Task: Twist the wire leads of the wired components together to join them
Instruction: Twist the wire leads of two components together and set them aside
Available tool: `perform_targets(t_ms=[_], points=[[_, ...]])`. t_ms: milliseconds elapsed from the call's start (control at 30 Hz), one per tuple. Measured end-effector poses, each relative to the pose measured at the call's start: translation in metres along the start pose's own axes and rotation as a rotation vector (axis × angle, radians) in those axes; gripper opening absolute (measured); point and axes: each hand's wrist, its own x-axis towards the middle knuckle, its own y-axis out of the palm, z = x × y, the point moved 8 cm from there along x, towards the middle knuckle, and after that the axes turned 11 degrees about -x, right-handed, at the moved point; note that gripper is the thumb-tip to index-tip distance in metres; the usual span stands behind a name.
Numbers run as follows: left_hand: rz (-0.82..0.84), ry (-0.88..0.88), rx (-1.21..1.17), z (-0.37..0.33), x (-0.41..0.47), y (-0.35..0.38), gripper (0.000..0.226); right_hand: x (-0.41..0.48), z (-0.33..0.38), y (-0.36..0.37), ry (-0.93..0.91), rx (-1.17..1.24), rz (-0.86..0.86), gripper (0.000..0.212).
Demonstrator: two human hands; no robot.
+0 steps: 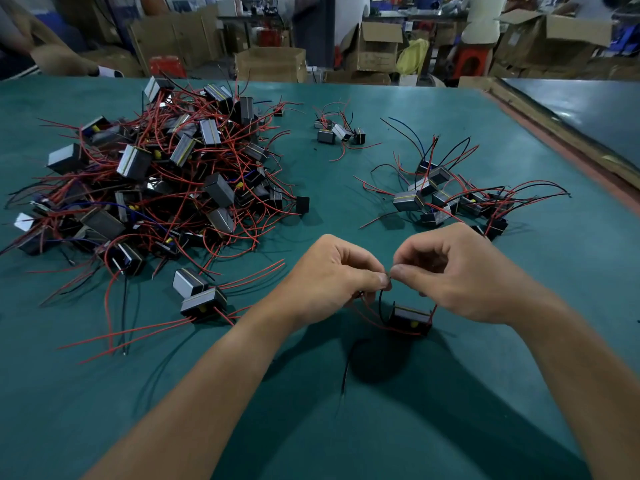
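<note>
A small black wired component (411, 317) with a yellow part sits on the green table (363, 410) just below my hands. Its thin black and red wire leads (381, 306) rise up to my fingertips. My left hand (332, 271) and my right hand (460, 271) meet above it, each pinching the lead ends between thumb and forefinger where the tips touch. A loose black lead (348, 362) trails toward me on the table.
A big heap of components with red leads (156, 181) fills the table's left. Two components (199, 296) lie apart near my left forearm. Smaller groups lie at the far centre (339, 131) and at the right (446, 199). Cardboard boxes (377, 46) stand beyond the table.
</note>
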Motion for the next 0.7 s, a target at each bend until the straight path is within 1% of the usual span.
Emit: perform_targets(t_ms=[133, 233, 400, 533, 700], points=[[-0.041, 0.048, 0.03, -0.0014, -0.0001, -0.0018, 0.015, 0.0012, -0.0051, 0.0017, 0.052, -0.027, -0.004, 0.02], [-0.042, 0.078, 0.089, -0.0026, -0.0006, -0.0022, 0.013, 0.0014, -0.0069, 0.0039, 0.093, -0.036, 0.01, 0.023], [-0.049, 0.125, 0.08, -0.0056, -0.0004, -0.0021, 0.01, 0.0008, -0.008, 0.0062, 0.154, 0.037, 0.06, 0.024], [-0.018, 0.111, 0.089, -0.0044, -0.0001, -0.0013, 0.014, 0.0, -0.0068, 0.0069, 0.17, 0.063, 0.07, 0.023], [-0.033, 0.111, 0.106, -0.0042, -0.0008, -0.0033, 0.011, -0.0003, -0.0036, 0.0064, 0.156, 0.062, 0.046, 0.02]])
